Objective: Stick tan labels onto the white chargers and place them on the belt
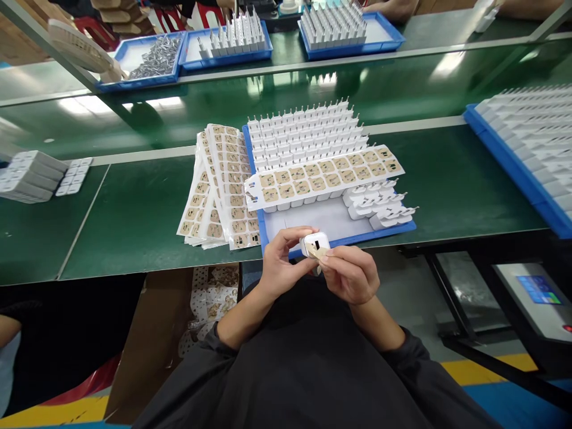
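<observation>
A small white charger plug (309,243) with a dark port in its face is gripped in the closed fingers of my left hand (280,267). My right hand (352,275) pinches a tan sticker (318,252) against that face; how far it adheres, I cannot tell. Just beyond my hands is a blue tray (366,239) with rows of white chargers (308,134), pins up. Across the tray lies a sheet of tan stickers (333,174). More sticker sheets (232,185) are fanned out against its left side.
Another blue tray of chargers (518,173) stands at the right. White parts (33,176) are stacked at far left. Across the green bench, blue trays hold metal pieces (156,56) and chargers (333,27). Below the bench edge are a cardboard box (152,333) and a device with a screen (538,289).
</observation>
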`<state>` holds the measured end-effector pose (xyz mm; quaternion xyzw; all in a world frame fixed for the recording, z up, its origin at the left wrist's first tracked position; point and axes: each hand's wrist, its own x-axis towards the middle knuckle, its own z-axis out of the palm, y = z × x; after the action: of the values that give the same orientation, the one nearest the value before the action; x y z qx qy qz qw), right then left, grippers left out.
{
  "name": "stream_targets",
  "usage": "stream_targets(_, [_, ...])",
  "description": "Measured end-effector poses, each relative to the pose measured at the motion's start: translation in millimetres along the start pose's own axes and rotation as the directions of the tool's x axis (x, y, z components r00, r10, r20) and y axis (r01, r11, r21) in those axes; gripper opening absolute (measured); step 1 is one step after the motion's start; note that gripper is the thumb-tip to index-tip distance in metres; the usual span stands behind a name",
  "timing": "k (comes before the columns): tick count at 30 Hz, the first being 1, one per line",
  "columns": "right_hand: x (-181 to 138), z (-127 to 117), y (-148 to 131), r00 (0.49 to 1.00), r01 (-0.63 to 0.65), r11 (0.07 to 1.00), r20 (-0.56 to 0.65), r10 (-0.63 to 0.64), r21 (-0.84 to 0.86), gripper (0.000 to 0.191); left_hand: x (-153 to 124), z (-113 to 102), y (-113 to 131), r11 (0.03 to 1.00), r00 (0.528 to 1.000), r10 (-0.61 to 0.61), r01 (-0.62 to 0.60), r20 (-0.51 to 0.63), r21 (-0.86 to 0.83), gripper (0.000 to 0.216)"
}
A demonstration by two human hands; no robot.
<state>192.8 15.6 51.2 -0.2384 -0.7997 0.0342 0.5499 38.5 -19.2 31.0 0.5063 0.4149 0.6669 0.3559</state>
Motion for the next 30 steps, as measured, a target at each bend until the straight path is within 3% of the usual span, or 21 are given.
stream_targets(12, [-1.7,-7.4,-4.2,1.000,0.002,1.000,0.004,-0.002,-0.011,0.027,8.9,-0.4,5.7,0.945,0.955,-0.268,0.286,0.126,-0.159,0.045])
stream_targets(15, [-3.2,-6.0,-1.1,0.999,-0.041,0.999,-0.021,0.042,0.018,0.028,9.7,-2.4,4.5,0.966,0.971,-0.218,0.230,0.101,-0.119,0.041])
stream_targets(18, [-1.7,-4.2,5.5,0.980,-0.080,0.990,-0.170,0.100,0.117,0.035,10.8,-8.9,6.1,0.995,0.996,-0.085,0.084,0.012,0.047,0.040])
stream_targets(20, [2.7,-3.8,9.7,0.972,-0.086,0.988,-0.208,0.111,0.126,0.038,11.4,-13.3,9.9,0.985,1.000,-0.004,0.005,-0.006,0.174,0.041])
stream_targets(25, [17.8,-3.0,10.5,0.993,-0.116,0.986,0.036,0.113,0.122,0.027,11.2,-16.5,20.9,0.944,0.994,0.087,-0.106,0.072,0.312,0.037])
stream_targets(27, [20.2,-2.1,8.0,0.995,-0.099,0.986,0.046,0.094,0.132,0.024,10.2,-16.1,22.7,0.948,0.994,0.074,-0.094,0.079,0.304,0.036])
stream_targets(30, [18.3,-1.3,4.0,1.000,-0.018,0.994,-0.002,0.018,0.106,0.021,7.4,-15.4,23.6,0.970,0.995,-0.041,0.018,0.090,0.242,0.039])
